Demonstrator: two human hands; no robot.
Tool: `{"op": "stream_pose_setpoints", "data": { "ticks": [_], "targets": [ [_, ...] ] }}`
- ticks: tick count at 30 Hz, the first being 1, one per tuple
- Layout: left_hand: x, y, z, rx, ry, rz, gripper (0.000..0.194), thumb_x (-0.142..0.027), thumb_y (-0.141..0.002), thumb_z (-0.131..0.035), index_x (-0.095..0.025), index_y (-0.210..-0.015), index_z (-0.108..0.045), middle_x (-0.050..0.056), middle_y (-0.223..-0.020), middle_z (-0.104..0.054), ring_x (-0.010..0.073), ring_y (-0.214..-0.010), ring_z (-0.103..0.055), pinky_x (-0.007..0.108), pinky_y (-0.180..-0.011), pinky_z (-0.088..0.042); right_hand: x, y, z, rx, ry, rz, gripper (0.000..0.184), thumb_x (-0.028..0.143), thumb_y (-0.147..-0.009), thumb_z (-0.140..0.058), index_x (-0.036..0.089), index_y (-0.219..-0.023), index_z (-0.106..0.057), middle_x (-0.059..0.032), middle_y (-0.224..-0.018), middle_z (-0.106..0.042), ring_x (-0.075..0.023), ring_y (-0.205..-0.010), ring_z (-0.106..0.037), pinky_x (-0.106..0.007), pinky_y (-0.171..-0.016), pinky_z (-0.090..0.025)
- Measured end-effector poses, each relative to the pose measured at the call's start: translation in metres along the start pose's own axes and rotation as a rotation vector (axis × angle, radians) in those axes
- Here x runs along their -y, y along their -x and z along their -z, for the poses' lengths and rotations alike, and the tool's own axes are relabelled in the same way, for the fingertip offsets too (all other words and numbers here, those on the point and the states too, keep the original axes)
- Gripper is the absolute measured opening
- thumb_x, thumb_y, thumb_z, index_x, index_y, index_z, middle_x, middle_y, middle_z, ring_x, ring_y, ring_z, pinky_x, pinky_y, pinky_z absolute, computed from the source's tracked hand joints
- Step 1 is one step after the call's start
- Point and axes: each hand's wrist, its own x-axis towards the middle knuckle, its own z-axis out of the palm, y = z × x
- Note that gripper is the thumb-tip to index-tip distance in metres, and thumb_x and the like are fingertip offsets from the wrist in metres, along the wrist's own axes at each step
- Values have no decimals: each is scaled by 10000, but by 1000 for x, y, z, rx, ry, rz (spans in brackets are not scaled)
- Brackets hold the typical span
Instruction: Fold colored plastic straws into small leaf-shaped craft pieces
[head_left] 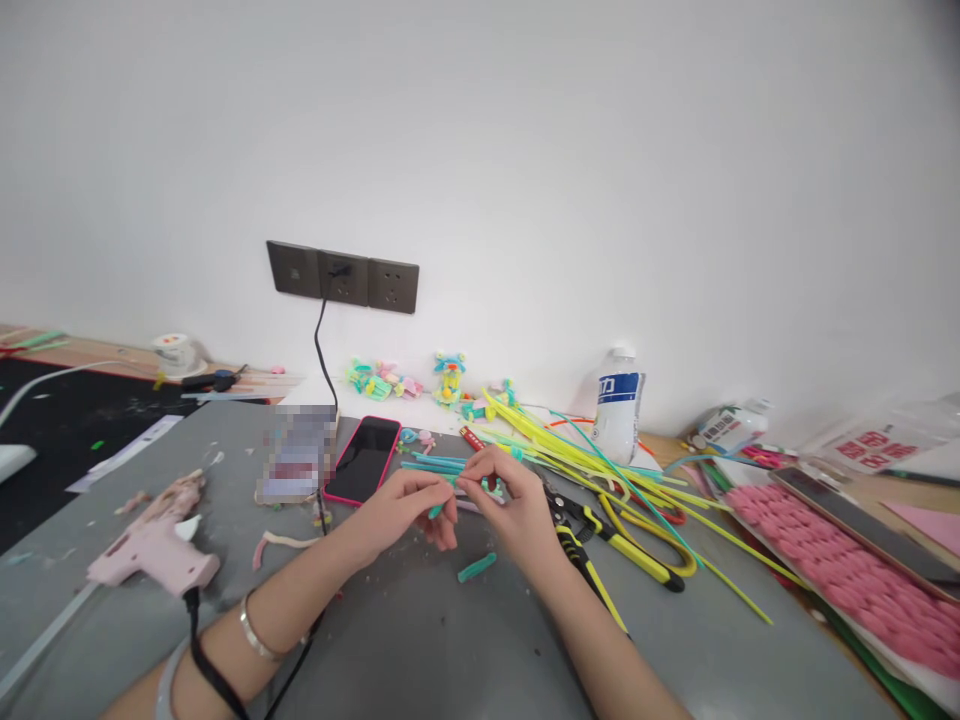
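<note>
Just in front of the right hand (516, 497), and almost touching it, the left hand (416, 503) is held with its thumb and fingers brought together on a small teal piece (436, 511), of which only a bit is left uncovered by the fingers. The right thumb and forefinger are likewise closed in a pinch, tip to tip with the left hand; whether anything is gripped between them cannot be told. Below the two hands, toward the body and in the gap between them, a loose teal strip (477, 568) is laid on the grey tabletop (420, 645), touched by neither. Its long axis is slanted, the near end pointed toward the left hand's side and the far end toward the right palm, which seems slightly the nearer. Behind the fingers, a bundle of teal strips (435, 462) is partly hidden by the right hand. To the right of that hand, yellow strips (555, 440) and yellow-handled pliers (630, 552) are spread; well left of the left hand, a pink glue gun (161, 560) is set down.
</note>
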Motion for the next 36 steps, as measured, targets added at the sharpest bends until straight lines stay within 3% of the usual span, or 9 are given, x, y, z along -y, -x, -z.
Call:
{"op": "stream_pose_setpoints", "data": {
  "ticks": [6,10,13,16,25,30,36],
  "targets": [
    [4,-2,6,-42,-7,-22,390,-497,-861,-574,-151,-689,-628,36,-581,-672,129,-515,-594,236,-548,-446,4,-3,-1,50,-137,-79,226,341,-860,-651,209,-677,-651,-52,-767,-665,-199,-748,-601,-308,-664,-433],
    [0,0,5,-23,9,-15,381,-478,-854,-592,-148,-665,-621,22,-543,-639,121,-498,-578,229,-548,-426,2,-6,3,120,-323,-247,295,428,-798,-711,197,-627,-648,-39,-735,-660,-178,-708,-600,-295,-649,-460],
    [-3,2,3,16,34,-9,384,-471,-857,-597,-145,-656,-621,17,-527,-618,120,-494,-572,228,-549,-424,-4,-4,4,158,-479,-373,236,421,-730,-780,201,-724,-696,-15,-745,-670,-146,-654,-585,-268,-622,-460],
    [-4,2,2,25,93,-24,369,-456,-853,-607,-145,-655,-619,6,-539,-601,114,-495,-562,228,-553,-426,-7,-2,3,161,-583,-436,249,438,-749,-767,208,-829,-715,7,-683,-649,-127,-609,-571,-256,-618,-455],
    [-4,5,0,78,22,22,376,-447,-865,-583,-145,-642,-607,-2,-501,-569,116,-495,-536,234,-574,-414,-2,-4,3,102,-465,-392,239,411,-770,-757,195,-774,-656,3,-718,-629,-130,-658,-559,-243,-634,-445],
    [-4,5,0,71,36,0,380,-454,-869,-578,-146,-648,-599,-1,-510,-572,111,-493,-526,226,-561,-406,-7,-2,5,216,-506,-448,301,482,-828,-683,182,-862,-689,-2,-727,-629,-119,-637,-547,-245,-631,-428],
    [-6,4,-1,23,63,-25,376,-468,-836,-606,-143,-647,-608,-12,-501,-559,108,-485,-531,219,-546,-395,-4,-3,4,224,-550,-416,307,444,-708,-801,197,-867,-714,-7,-741,-665,-134,-663,-593,-265,-658,-477]
  ]
}}
